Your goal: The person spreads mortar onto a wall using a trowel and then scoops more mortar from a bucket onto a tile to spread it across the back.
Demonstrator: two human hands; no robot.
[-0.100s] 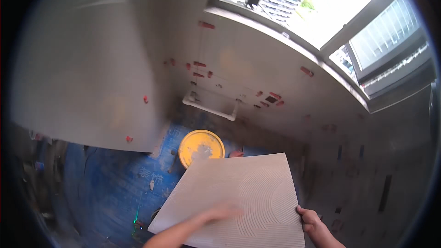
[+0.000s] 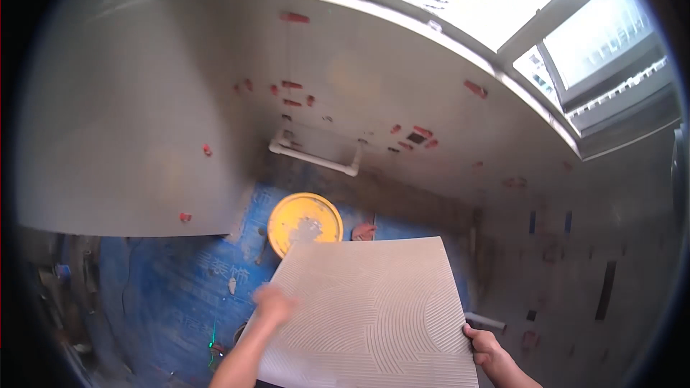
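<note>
Grey tiled walls (image 2: 144,136) and a blue floor (image 2: 165,294) framed the large tile (image 2: 370,309) I held flat before me, left hand (image 2: 273,305) spread on its combed face, right hand (image 2: 483,348) gripping its right edge; I judged it heavy, stiff, brittle, best carried by opposite edges.

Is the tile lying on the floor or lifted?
Lifted: the tile is off the blue floor, right hand gripping its edge, left hand on its face.
</note>
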